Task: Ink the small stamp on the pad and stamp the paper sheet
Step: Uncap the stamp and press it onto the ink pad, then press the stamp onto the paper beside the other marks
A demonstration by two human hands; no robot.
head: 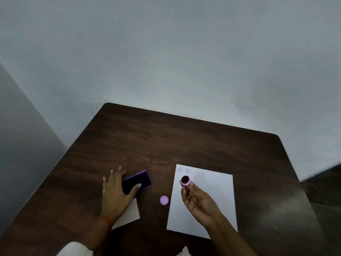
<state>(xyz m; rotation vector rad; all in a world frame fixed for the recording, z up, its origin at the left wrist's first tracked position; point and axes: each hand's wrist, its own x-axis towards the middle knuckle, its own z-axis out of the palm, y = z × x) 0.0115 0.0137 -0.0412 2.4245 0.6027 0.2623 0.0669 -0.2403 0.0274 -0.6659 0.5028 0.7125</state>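
Observation:
My right hand point(198, 202) holds a small round pink stamp point(185, 180) by its fingertips, tilted so its dark inked face points away from me. The stamp hovers over the upper left of the white paper sheet point(208, 198), which carries two faint purple round prints point(184, 170) near its top left corner. My left hand point(116, 193) lies on the open purple ink pad point(139, 181), thumb and fingers around its near end, holding it on the table.
A round pink cap point(164, 200) lies on the dark wooden table point(166, 141) between pad and sheet. A smaller white paper point(132, 213) sits under my left wrist. Pale walls stand behind the table.

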